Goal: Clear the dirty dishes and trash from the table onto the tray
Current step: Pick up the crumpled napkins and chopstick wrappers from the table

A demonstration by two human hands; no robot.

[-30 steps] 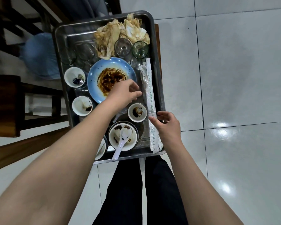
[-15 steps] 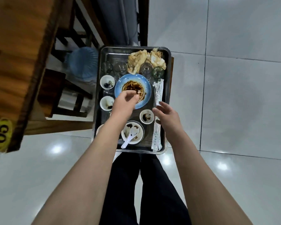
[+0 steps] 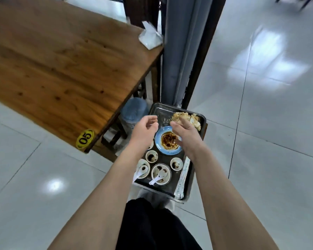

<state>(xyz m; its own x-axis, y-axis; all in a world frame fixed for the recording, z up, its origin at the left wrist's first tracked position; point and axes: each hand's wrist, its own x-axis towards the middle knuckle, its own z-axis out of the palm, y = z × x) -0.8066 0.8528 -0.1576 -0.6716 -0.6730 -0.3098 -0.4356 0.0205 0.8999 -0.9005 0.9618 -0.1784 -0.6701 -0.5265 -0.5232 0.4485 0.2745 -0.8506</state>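
A metal tray (image 3: 203,123) sits low in front of my legs, beside the wooden table (image 3: 61,56). It holds a sauce-stained blue plate (image 3: 168,141), several small white bowls (image 3: 151,156), a larger bowl with a white spoon (image 3: 160,173), crumpled napkins (image 3: 186,118) at the far end and wrapped chopsticks (image 3: 183,175) along its right side. My left hand (image 3: 145,129) hovers above the tray's left side, fingers loosely curled and holding nothing. My right hand (image 3: 186,136) hovers over the plate's right edge, fingers relaxed, also holding nothing.
A tissue packet (image 3: 150,37) lies at the table's far corner. A yellow 05 label (image 3: 85,138) marks the near corner. A blue-lined bin (image 3: 134,110) stands under the table. Grey curtain and a dark post (image 3: 201,51) rise behind the tray. Glossy tiled floor spreads to the right.
The view has pulled back and up, bringing the tabletop into sight. Both hands have lifted off the tray; the left let go near the plate, the right left the chopstick wrapper.
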